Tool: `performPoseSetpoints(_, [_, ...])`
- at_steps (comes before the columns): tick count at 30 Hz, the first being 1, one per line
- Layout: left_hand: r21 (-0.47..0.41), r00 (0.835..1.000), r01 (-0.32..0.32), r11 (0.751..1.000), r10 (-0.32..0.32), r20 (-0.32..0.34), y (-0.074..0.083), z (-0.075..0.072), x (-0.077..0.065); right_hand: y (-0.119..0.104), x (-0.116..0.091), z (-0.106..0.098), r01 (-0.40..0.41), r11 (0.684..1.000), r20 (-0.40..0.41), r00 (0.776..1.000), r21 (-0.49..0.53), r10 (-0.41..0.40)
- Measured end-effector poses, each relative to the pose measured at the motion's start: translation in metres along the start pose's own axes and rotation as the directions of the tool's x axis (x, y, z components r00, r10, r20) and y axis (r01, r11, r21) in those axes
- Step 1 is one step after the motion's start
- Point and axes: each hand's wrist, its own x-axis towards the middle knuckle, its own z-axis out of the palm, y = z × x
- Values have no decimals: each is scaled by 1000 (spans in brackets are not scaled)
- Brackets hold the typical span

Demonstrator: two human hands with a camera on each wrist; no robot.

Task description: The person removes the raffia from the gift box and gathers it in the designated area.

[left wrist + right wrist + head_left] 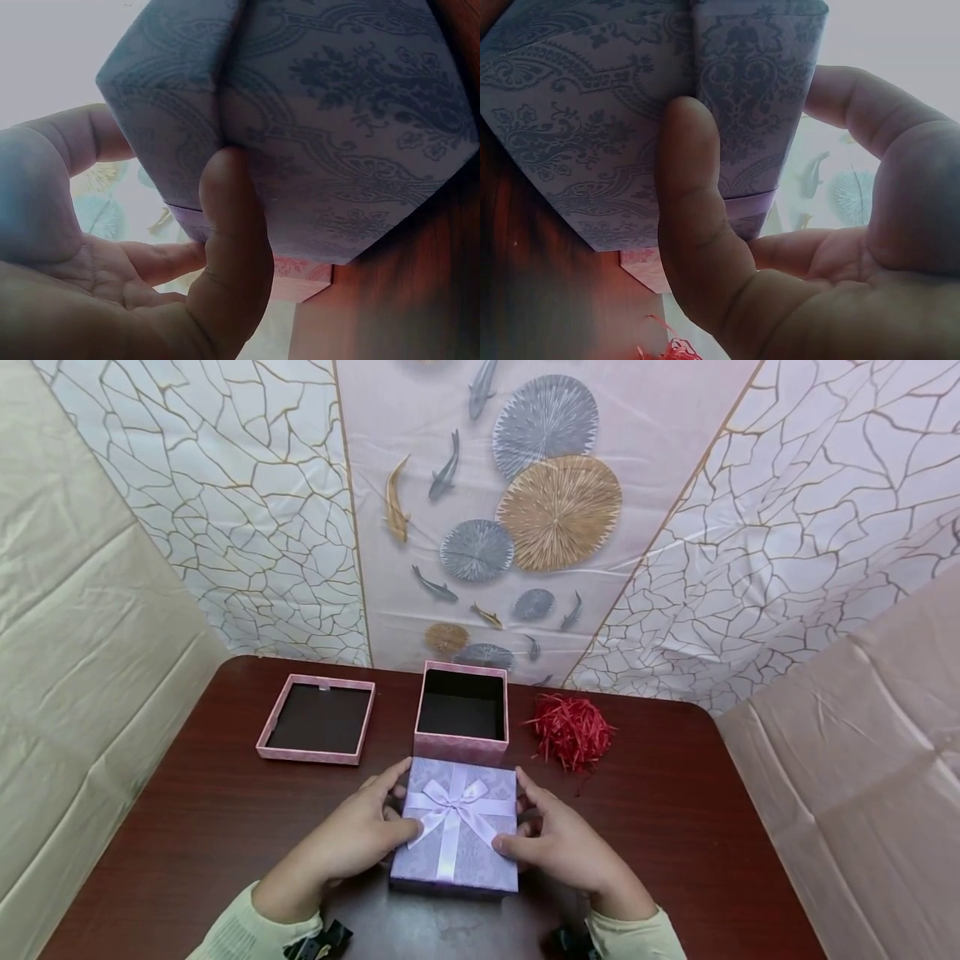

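A lavender gift box point(487, 870) with a damask pattern stands on the table, its lid on. A pale ribbon crosses the lid and is tied in a bow point(454, 806). My left hand point(351, 842) holds the lid by its left side, thumb over the top edge and fingers along the side. On the right side my right hand point(564, 845) grips it in much the same way. In both wrist views, a finger lies at the seam between the lid point(161, 97) and the box body point(577, 142).
Just behind the gift box stands an open pink box point(461, 747) with a dark inside. Its pink-rimmed lid point(315, 718) lies upturned at the back left. A heap of red shredded paper point(573, 732) sits at the back right. Patterned cloth point(660, 635) hangs behind the table point(712, 843).
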Motion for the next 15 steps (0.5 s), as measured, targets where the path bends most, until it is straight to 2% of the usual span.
performPoseSetpoints(9, [-49,1000,-11,999,13,28,1,0,-1,0,1,-2,-20,1000,-5,1000,-16,20])
performPoseSetpoints(15, [-52,999,-27,998,28,28,0,-1,-2,-2,0,-3,-27,999,-9,1000,-28,27])
